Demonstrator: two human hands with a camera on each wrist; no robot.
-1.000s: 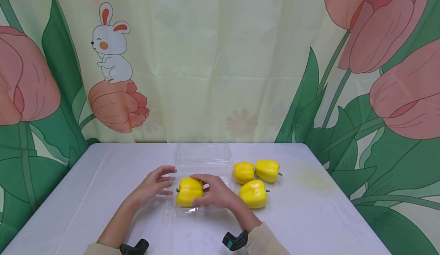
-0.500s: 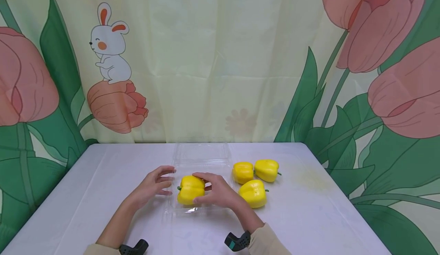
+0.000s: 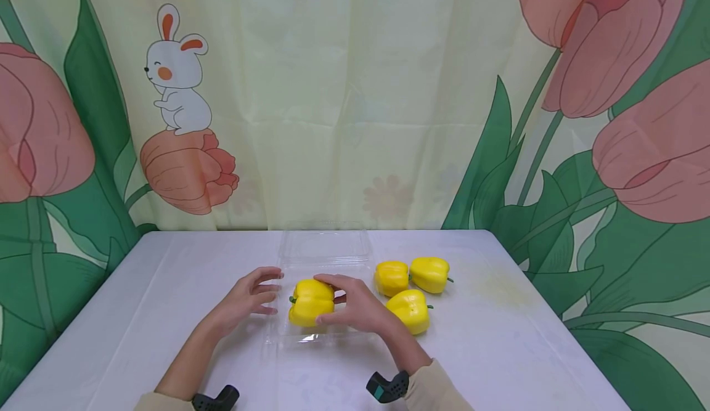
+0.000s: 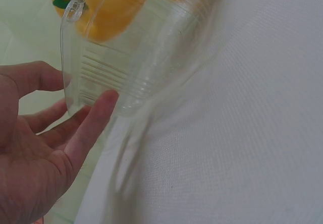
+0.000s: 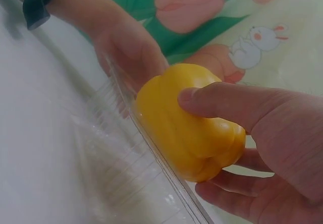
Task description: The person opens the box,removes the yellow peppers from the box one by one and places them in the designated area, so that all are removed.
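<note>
My right hand point(image 3: 357, 304) grips a yellow bell pepper point(image 3: 312, 304) from its right side, thumb on the near face and fingers behind. Its green stem points left. In the right wrist view, the pepper point(image 5: 181, 123) overlaps the rim of a clear plastic clamshell box point(image 5: 159, 156). That box point(image 3: 355, 278) stands with its lid point(image 3: 327, 246) folded back toward the curtain. My left hand point(image 3: 252, 297) is at the box's left wall, fingers spread; the left wrist view has fingertips point(image 4: 108, 99) against the ribbed side. Right fingers are partly hidden behind the pepper.
Right of the box, three more yellow bell peppers lie close together: one at the back left point(image 3: 392, 278), one at the back right point(image 3: 430, 275) and one in front point(image 3: 409, 312). A white cloth covers the table point(image 3: 499, 349). Behind it hangs a printed curtain point(image 3: 355, 121).
My right hand has carried the pepper a little to the right and farther from me, over the box. The left hand has stayed at the box's side.
</note>
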